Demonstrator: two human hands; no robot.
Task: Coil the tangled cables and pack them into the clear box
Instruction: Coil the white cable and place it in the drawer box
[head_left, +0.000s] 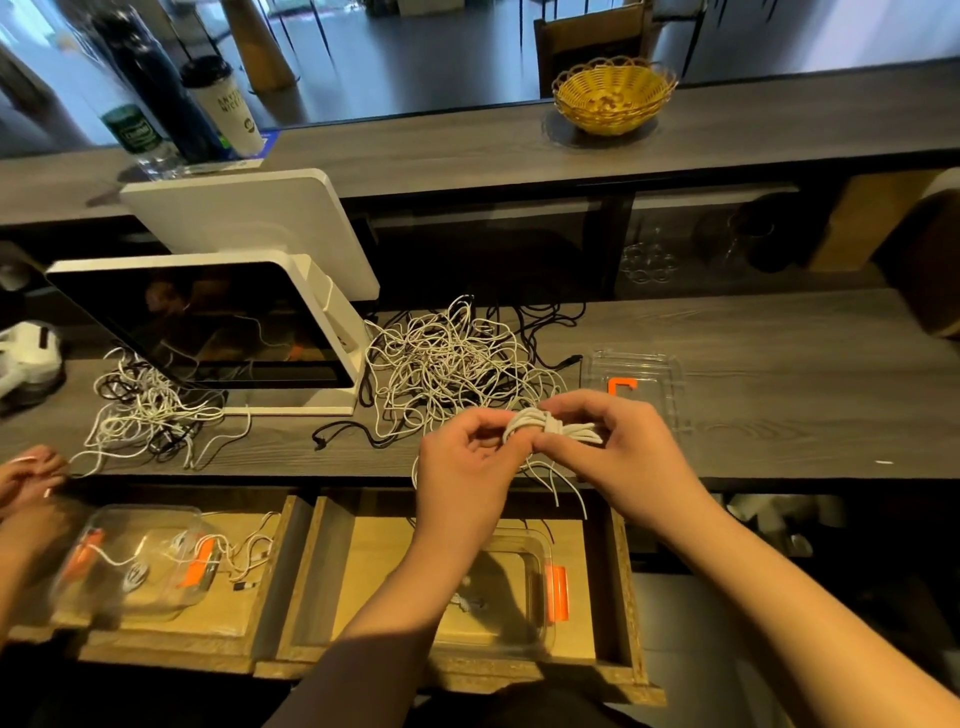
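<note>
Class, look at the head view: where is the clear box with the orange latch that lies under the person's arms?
The clear box sits in the open right-hand drawer below the desk edge, lower centre, under the left hand and right hand.

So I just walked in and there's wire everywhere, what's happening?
A person is bundling a white cable, gripped in both the left hand and right hand above the counter. A big tangle still waits behind. The clear box sits in the open drawer below, nearly empty.
</note>
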